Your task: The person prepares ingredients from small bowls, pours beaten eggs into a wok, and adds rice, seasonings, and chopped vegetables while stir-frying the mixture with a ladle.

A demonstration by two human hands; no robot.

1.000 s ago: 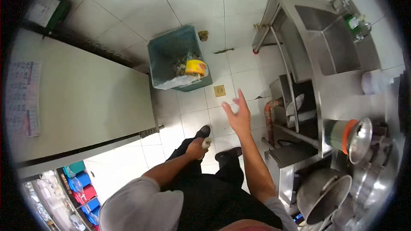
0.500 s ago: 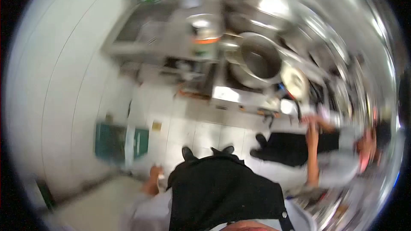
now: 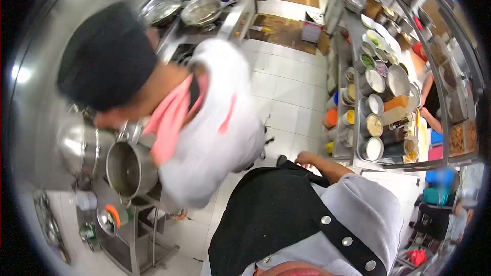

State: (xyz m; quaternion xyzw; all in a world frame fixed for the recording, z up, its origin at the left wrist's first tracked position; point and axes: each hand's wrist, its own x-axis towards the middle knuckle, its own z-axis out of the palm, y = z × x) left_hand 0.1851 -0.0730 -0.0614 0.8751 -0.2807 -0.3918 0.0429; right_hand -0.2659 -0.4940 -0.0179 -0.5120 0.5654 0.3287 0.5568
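Note:
My right hand hangs in front of my black apron, near its upper edge, with fingers loosely bent and slightly apart. Nothing shows in it. My left hand is outside the view. Close on the left, a co-worker in a black cap, pink neckerchief and white jacket leans over a stove side. The co-worker's hands are hidden. A deep steel pot stands tilted in view just below the co-worker's head, beside a larger lidded pot.
On the right, a steel rack carries several containers, including a bowl of greens and a wide pan. Another person's hands show behind it. Stoves with pans line the far left. Tiled floor runs between.
My view has swung right, from the stove with the pot to the aisle and rack. The co-worker is now close on the left. My left hand has left the view; my right hand shows.

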